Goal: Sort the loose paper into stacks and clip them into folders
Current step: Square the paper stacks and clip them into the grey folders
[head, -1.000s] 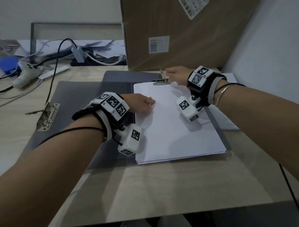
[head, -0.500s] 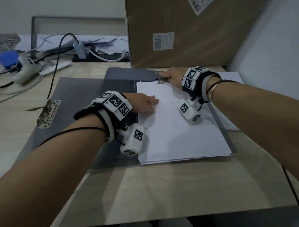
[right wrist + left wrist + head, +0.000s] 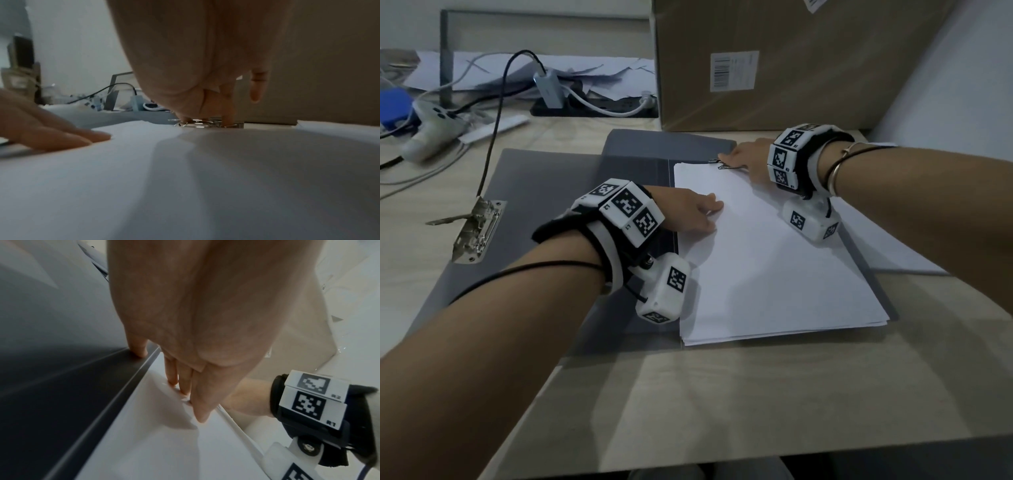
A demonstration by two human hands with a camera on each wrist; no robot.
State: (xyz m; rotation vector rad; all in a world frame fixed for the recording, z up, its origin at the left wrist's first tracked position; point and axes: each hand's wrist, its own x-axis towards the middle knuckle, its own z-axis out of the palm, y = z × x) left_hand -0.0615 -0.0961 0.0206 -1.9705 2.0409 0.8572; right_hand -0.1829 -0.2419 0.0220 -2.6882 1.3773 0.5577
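Squarely stacked white paper (image 3: pixel 774 260) lies flat in grey folder (image 3: pixel 551 192).

White paper stack (image 3: pixel 774 260) on dark grey folder (image 3: pixel 544 178). Silver metal clip (image 3: pixel 477 228) at left of frame. Bench (image 3: pixel 722 394) pale wood grain. Brown cardboard box (image 3: pixel 808 65), upper right, with white barcode label (image 3: pixel 734 70). Wrist trackers (image 3: pixel 628 210) white with black square-code patterns. Blue object (image 3: pixel 393 106) at far left.

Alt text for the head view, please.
A right hand presses the metal clip at the top of a white paper stack in an open grey folder, while the left hand rests on the stack's left edge.
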